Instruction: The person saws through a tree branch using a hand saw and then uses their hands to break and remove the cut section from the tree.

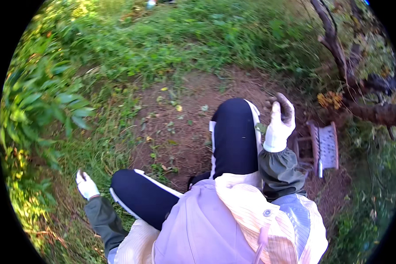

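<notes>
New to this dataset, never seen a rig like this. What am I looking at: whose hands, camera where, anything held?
No robot here: it's a person wearing whitish gloves. The one view comes from a fisheye camera on their head, looking down, so edges bend and the corners go black. Picture left is the person's left.

The dark legs are the wearer's own. Below lies bare soil with a few fallen leaves, ringed by grass.

The right hand, fingers curled and dirt-stained, is up beside the knee, near what looks like a small stool. The left hand is out over grass. Neither clearly holds anything; the left is too small to be sure.
</notes>
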The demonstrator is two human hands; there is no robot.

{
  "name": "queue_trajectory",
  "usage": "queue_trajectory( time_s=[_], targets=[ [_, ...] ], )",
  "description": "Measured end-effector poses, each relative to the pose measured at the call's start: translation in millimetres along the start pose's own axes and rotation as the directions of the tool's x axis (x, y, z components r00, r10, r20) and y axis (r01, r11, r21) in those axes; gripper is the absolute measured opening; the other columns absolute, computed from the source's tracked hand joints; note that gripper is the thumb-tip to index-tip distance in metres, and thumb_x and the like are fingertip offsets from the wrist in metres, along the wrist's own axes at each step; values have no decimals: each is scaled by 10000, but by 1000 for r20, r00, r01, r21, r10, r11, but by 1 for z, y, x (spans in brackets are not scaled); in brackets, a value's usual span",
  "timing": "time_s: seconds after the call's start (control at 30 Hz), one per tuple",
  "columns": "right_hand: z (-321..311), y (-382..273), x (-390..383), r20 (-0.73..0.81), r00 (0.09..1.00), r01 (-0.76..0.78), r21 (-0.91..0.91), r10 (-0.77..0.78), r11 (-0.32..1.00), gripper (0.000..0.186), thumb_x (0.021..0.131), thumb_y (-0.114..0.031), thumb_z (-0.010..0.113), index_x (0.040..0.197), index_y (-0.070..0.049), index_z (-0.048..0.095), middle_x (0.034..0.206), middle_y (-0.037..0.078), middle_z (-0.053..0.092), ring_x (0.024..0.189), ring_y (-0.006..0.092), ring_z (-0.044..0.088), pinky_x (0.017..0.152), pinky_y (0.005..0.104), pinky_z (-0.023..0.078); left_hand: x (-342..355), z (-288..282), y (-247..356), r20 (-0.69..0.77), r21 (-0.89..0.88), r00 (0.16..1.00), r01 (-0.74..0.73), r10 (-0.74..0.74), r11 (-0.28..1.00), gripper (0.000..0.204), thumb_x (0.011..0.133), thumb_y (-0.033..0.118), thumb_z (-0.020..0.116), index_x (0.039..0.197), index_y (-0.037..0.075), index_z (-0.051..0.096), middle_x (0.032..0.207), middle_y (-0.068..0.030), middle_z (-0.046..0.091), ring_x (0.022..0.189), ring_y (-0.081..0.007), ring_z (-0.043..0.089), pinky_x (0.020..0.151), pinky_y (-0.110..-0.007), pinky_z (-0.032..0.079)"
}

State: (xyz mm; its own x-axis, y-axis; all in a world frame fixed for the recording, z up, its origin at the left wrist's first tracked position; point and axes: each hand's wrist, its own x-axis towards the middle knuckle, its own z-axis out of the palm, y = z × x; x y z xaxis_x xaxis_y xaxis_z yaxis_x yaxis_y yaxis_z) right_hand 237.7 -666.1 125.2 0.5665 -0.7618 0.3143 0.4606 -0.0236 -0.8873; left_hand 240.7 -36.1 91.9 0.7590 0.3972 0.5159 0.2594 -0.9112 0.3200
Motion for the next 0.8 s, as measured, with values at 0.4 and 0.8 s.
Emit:
queue_trajectory(
  time_s=[0.4, 0.8],
  targets=[
    [-303, 247, -68, -366, 358, -147, -931, 859, -335, 700, 771, -634, 529, 1094, -21, 623, 1013, 226, 642, 962, 386, 610, 841, 408, 471, 97, 18, 214, 455, -215, 833, -241, 316, 946, 312, 938, 168, 531, 1179, -29, 548, 1135, -104, 607, 1038, -165, 555, 925, -285, 418],
    [-340, 247, -116, -538, 373, -462, -814, 756, -351, 605, 757, -524, 631, 1042, 9, 610, 1000, 214, 644, 953, 326, 629, 777, 394, 492, 50, 62, 342, 558, -308, 712, -301, 427, 903, 238, 913, 151, 565, 1078, -17, 603, 998, -93, 651, 904, -152, 591, 839, -282, 455]
  ],
)
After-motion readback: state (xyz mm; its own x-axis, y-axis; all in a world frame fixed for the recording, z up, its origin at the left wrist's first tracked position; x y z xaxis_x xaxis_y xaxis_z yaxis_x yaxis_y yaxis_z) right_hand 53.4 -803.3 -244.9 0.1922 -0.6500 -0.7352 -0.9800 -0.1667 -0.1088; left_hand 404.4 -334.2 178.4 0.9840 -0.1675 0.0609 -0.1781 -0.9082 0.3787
